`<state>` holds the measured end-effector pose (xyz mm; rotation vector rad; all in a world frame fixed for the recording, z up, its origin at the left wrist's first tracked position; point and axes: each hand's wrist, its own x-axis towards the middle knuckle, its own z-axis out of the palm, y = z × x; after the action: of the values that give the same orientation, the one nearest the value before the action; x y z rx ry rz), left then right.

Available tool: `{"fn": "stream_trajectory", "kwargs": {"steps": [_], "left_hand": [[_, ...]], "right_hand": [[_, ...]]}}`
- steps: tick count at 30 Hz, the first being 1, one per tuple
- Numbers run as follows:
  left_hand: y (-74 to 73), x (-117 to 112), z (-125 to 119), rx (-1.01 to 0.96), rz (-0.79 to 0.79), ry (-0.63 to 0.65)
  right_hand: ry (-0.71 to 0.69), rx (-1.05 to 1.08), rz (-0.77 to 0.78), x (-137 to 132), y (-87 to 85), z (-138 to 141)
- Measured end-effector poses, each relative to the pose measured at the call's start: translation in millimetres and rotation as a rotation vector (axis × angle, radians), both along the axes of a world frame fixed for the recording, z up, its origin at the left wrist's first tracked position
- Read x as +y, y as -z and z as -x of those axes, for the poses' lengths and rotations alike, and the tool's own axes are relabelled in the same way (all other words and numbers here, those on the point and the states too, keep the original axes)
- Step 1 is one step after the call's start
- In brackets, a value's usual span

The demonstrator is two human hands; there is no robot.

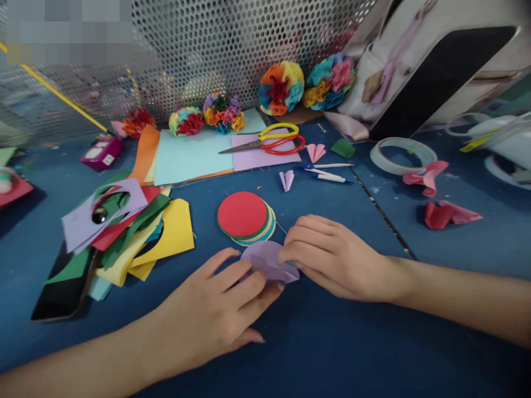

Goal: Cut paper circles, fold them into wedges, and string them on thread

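A lilac paper circle (267, 258), folded over, lies on the blue table (315, 342) between both hands. My left hand (215, 309) presses on its left part with fingers laid flat on the paper. My right hand (332, 257) pinches its right edge with curled fingertips. Just beyond the hands sits a stack of cut paper circles (245, 216) with a red one on top.
Paper offcuts (124, 232) are piled at left. Coloured sheets (199, 155), scissors (269, 141), two pens (327, 171), small folded pieces (287, 179) and paper flowers (282, 87) lie behind. A tape roll (398, 156) and crumpled pink paper (450, 214) sit right.
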<state>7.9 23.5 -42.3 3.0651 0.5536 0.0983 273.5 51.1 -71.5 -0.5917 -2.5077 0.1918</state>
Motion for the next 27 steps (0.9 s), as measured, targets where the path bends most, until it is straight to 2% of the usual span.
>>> {"fn": "stream_trajectory", "kwargs": {"steps": [4,11,15,18,21,27], "left_hand": [[-4.1,4,-11,0.026,-0.017,-0.01],[-10.0,7,-26,0.062,-0.069,0.005],[-8.9,3,-28,0.005,-0.081,-0.004],[-10.6,4,-24,-0.116,-0.039,-0.019],[-13.3,10,-15,-0.186,0.009,-0.119],[-8.3,20,-3,-0.169,-0.041,-0.378]], "right_hand": [[0.014,0.092,0.075,0,-1.6,-2],[-0.005,0.036,0.002,-1,4.4,0],[0.001,-0.037,-0.002,-2,7.9,1],[-0.005,-0.098,-0.004,-4,7.9,3],[-0.029,-0.121,-0.032,-7,7.4,4],[-0.083,-0.082,-0.014,-9,6.6,6]]}}
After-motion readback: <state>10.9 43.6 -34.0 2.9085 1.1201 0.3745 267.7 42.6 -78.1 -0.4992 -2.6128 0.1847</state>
